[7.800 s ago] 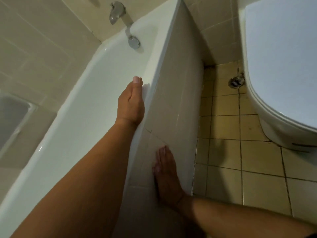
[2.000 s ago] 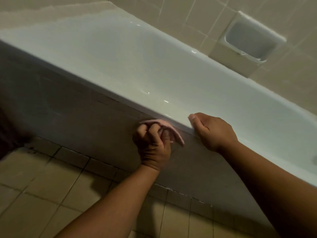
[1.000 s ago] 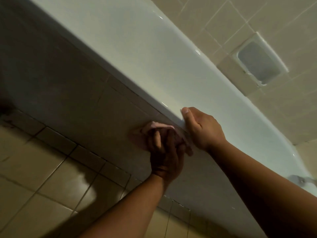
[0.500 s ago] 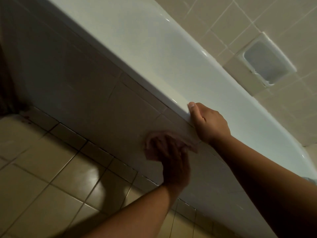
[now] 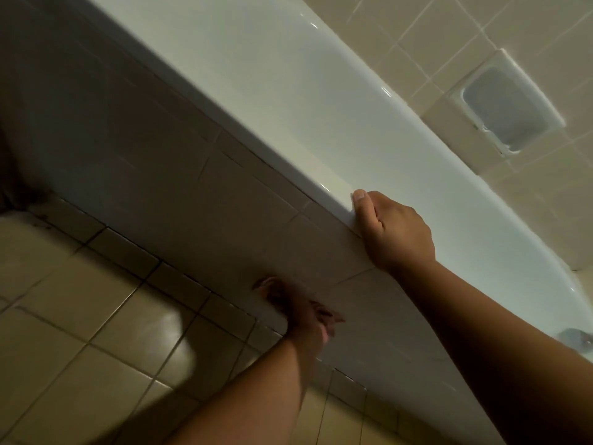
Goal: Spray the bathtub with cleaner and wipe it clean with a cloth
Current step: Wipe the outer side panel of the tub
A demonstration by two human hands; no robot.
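White bathtub [image 5: 288, 91], its near rim gripped by the right hand [image 5: 394, 232]; below the rim, the left hand [image 5: 301, 313] clutches a blurred pink cloth [image 5: 330, 319] against the tub's tiled front [image 5: 192, 187], near the floor [image 5: 80, 348]. Soap dish [image 5: 510, 110] recessed above the far rim.

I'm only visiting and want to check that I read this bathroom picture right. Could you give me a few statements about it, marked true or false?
1. The right hand grips the tub at its rim. True.
2. The left hand is inside the tub. False: it is low on the tiled side panel, near the floor.
3. A soap niche is set into the wall. True.
4. A spray bottle stands on the rim. False: no bottle is in view.
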